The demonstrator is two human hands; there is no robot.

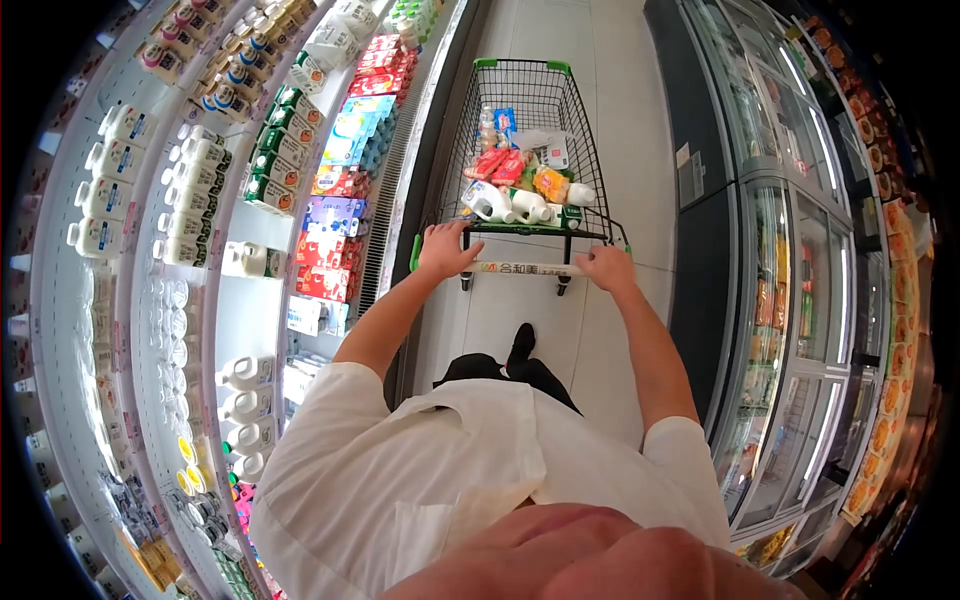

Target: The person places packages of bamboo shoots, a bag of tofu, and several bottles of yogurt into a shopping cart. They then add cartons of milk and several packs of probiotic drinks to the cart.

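A black wire shopping cart [592,130] with green corners is in front of me. Its pale handle [525,268], printed with lettering, runs crosswise near my body. My left hand [447,252] grips the handle's left end, thumb to the inside. Around the right end, my right hand [607,267] is closed. In the cart's near half lie white bottles [488,201] with green and dark labels, red packets [507,166], an orange-yellow bag [550,184], a blue packet [504,121] and a clear bottle [487,125].
Along the left, an open chilled shelf [225,330] holds white jugs [248,406], bottles and colourful cartons [330,250]. On the right stand glass-door freezers [800,260] with a dark base [700,330]. Between them runs a pale tiled floor [625,60]. My dark shoe [521,345] shows below the handle.
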